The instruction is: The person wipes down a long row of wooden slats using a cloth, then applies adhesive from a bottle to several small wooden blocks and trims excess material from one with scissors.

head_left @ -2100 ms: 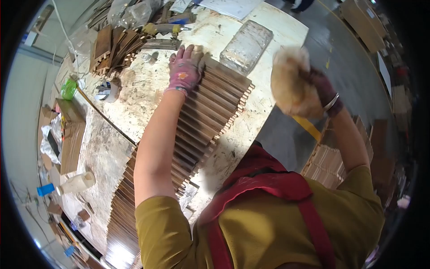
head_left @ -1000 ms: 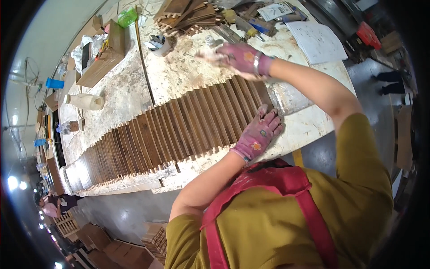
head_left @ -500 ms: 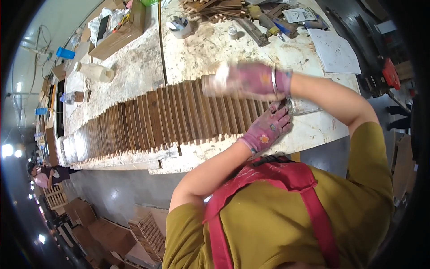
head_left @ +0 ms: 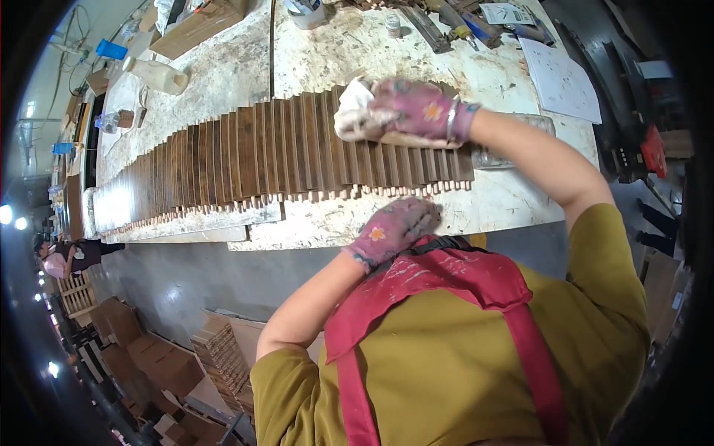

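Rag (head_left: 352, 111) sits bunched in the right hand (head_left: 416, 110) on the wood slats (head_left: 260, 152) mid-frame; left hand (head_left: 394, 227) curled, holding nothing, at the table edge (head_left: 327, 227) — hard rubbing might push slats crooked.

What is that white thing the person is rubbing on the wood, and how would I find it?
Find the long row of dark brown wooden slats lying side by side across the speckled white workbench. Near its right end, the right hand in a pink flowered glove presses a crumpled white cloth onto the slats. It is the only soft, pale lump on the dark wood.
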{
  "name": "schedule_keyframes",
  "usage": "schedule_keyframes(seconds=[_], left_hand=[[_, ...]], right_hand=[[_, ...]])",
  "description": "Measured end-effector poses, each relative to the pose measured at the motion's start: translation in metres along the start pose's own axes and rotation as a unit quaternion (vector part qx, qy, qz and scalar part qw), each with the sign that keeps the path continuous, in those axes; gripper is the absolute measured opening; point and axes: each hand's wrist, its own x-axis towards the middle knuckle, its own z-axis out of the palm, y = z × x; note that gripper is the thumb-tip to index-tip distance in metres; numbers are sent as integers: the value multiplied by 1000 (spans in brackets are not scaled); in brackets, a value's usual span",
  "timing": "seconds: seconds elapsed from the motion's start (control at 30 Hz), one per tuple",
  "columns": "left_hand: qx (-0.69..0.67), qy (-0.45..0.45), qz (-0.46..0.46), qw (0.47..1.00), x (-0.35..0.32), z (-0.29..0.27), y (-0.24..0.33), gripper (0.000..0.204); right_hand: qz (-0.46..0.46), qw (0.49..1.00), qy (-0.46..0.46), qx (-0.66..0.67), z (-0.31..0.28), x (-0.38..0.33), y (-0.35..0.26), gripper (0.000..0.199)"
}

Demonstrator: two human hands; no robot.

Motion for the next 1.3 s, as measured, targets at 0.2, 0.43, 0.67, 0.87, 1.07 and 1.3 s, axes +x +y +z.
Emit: schedule_keyframes(seconds=[0.2,0.43,0.67,0.87,1.07,1.3], left_hand=[[95,100,-1,990,-19,34,-42,36],[35,96,-7,995,-15,11,-28,36],[93,137,-53,985,-38,24,-65,34],[5,145,-107,984,-35,-20,-25,33],[-52,178,-114,976,-58,-5,-60,38],[-46,152,-104,982,-57,-33,-47,39]], right_hand=[[-145,989,-12,-39,53,-42,-34,48],[90,928,119,342,-11,18,-22,18],[-192,979,-67,11,53,-34,-73,46],[-12,961,253,113,-6,49,-28,20],[-105,988,61,-100,75,18,-63,32],[73,946,133,287,-13,61,-59,26]])
